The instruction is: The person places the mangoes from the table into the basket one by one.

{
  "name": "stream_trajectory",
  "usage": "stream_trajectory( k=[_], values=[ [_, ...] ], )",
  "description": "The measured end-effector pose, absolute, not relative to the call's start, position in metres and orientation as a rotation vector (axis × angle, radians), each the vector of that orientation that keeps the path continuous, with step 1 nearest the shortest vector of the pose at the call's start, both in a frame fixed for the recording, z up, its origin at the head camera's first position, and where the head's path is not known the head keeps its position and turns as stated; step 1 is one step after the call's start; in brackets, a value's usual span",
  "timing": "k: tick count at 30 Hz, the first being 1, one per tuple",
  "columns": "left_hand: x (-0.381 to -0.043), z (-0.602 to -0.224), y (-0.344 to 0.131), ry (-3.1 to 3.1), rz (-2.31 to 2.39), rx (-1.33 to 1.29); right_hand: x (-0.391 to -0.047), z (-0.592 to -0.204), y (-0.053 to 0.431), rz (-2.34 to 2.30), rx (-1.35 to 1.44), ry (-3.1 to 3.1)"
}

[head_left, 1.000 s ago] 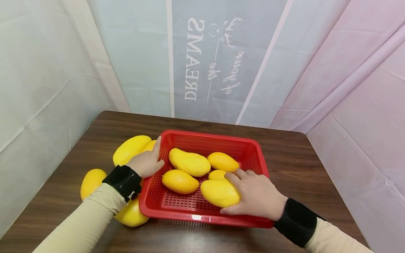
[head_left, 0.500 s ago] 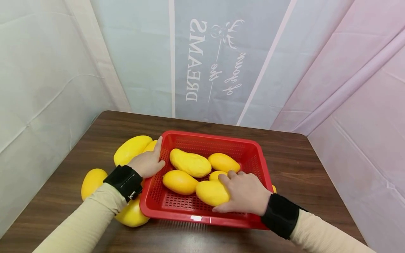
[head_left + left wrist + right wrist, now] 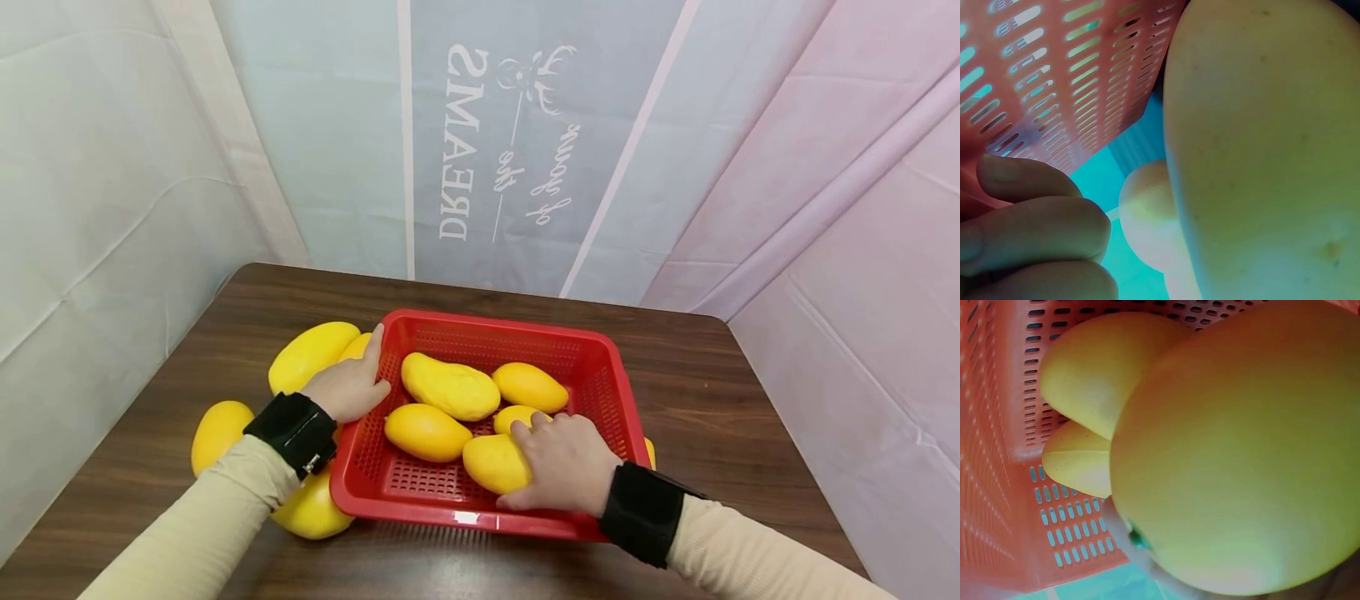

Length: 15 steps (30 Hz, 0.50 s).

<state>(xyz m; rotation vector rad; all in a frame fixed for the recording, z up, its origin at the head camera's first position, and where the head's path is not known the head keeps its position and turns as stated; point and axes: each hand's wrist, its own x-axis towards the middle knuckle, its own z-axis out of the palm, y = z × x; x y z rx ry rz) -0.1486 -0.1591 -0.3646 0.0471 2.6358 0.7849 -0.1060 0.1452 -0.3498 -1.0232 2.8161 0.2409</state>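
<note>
My left hand [image 3: 345, 388] grips the left rim of a red perforated plastic basket [image 3: 495, 321], thumb on the inner side. Its curled fingers [image 3: 1041, 228] lie against the outer wall in the left wrist view. Inside the basket, my right hand [image 3: 566, 465] holds a yellow mango [image 3: 495, 463] from its right side, low near the front wall. That mango [image 3: 1241, 450] fills much of the right wrist view, a green spot at its end. Around it lie a lumpy long mango [image 3: 450, 387], a front-left mango [image 3: 427, 432], a back-right mango [image 3: 529, 387] and a partly covered mango [image 3: 513, 418].
Left of the basket, several mangoes lie on the brown wooden table [image 3: 705, 400]: a far mango [image 3: 311, 357], a left mango [image 3: 220, 435] and a near mango [image 3: 313, 507] among them. Another yellow piece [image 3: 650, 452] shows past the basket's right side. Cloth curtains [image 3: 337, 142] surround the table.
My right hand has moved left and slightly down inside the basket, carrying its mango along. A yellow piece beyond the basket's right side has come into sight. My left hand stays put.
</note>
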Motion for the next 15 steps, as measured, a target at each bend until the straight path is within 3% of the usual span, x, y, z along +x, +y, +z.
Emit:
stream_trajectory(
  k=[15],
  values=[
    [-0.1502,-0.3665,-0.1597,2.641,0.78,0.054,-0.1047,-0.3583,0.1407,0.31,-1.09,2.807]
  ],
)
